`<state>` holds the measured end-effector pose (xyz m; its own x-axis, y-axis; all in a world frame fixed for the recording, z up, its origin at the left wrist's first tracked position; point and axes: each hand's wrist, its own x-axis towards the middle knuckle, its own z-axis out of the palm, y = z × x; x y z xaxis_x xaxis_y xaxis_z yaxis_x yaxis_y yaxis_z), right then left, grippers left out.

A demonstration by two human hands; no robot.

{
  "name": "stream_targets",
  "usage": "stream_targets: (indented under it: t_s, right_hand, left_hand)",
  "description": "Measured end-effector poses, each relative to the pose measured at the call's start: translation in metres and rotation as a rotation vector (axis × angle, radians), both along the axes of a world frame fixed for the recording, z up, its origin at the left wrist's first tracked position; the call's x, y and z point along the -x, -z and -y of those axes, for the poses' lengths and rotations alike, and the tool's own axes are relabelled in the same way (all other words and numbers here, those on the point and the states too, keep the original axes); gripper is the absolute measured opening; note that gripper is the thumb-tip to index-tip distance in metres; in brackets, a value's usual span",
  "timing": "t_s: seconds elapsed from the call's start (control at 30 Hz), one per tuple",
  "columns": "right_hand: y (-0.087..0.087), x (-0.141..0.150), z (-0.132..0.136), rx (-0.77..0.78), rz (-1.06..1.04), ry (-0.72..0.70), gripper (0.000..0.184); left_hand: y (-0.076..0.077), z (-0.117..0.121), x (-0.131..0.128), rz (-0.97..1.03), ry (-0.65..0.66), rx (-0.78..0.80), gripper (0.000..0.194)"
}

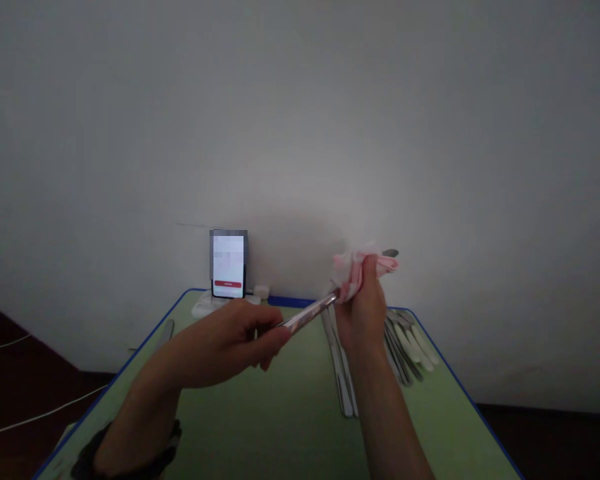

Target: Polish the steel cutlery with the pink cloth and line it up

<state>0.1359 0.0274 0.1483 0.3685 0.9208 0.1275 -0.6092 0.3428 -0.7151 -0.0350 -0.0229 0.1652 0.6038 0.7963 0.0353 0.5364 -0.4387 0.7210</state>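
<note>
One metal utensil (310, 315) slants between the two hands above the tabletop (260, 427), its left end lower in view and its right end running into a pink-and-white cloth (350, 273). The left hand (245, 337) is closed on the lower left end, thumb and fingers pinching the handle. The right hand (364, 313) is wrapped round the bunched cloth, thumb on the near side. Just beneath the right wrist lie two long utensils (343, 377), side by side. To the right of that forearm, a bunch of metal cutlery (400, 353) lies beside several white handles (421, 347), near the right edge.

A blue rim follows the tabletop's sides, and the wall (300, 120) rises right behind the far edge, limiting reach that way. Green surface stretches between the forearms toward the near side, leaving room to move there. At the far left, a lit phone (229, 267) stands upright on a white base (203, 307), with a small white block (261, 292) just right of it.

Cloth and fingers hide the utensil's middle; a gray tip (391, 253) pokes out beyond, roughly in line, but whether it belongs to the same piece cannot be told. Another utensil (166, 331) is partly covered by the left forearm. Part of the phone screen is blurred, and the tabletop's near edge is cut off.
</note>
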Motion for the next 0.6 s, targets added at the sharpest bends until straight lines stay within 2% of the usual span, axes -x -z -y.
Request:
stream_targets:
  t_s: [0.07,0.17,0.27,0.33,0.47,0.53,0.6]
  right_hand:
    - [-0.001,-0.003,-0.001,-0.010,-0.020,0.060,0.031]
    - [0.005,0.009,0.003,-0.003,0.035,0.027,0.032]
    - [0.015,0.030,0.009,0.022,0.166,-0.073,0.038]
    - [0.020,0.041,0.013,0.028,0.224,-0.107,0.040]
    - [0.019,0.038,0.012,0.010,0.208,-0.141,0.039]
    - [0.014,0.027,0.007,0.007,0.147,-0.130,0.038]
    - [0.008,0.012,0.002,0.002,0.072,-0.048,0.035]
  left_hand:
    - [0.002,-0.001,-0.005,0.044,0.007,0.041,0.037]
    - [0.010,-0.005,-0.017,0.091,-0.068,0.050,0.037]
    - [0.016,-0.010,-0.025,0.092,-0.169,-0.059,0.033]
    - [0.017,-0.012,-0.025,0.071,-0.191,-0.121,0.028]
    - [0.011,-0.010,-0.017,-0.003,-0.141,-0.118,0.030]
    - [0.007,-0.007,-0.010,-0.050,-0.070,-0.038,0.036]
    - [0.005,-0.004,-0.005,-0.076,-0.003,0.069,0.039]
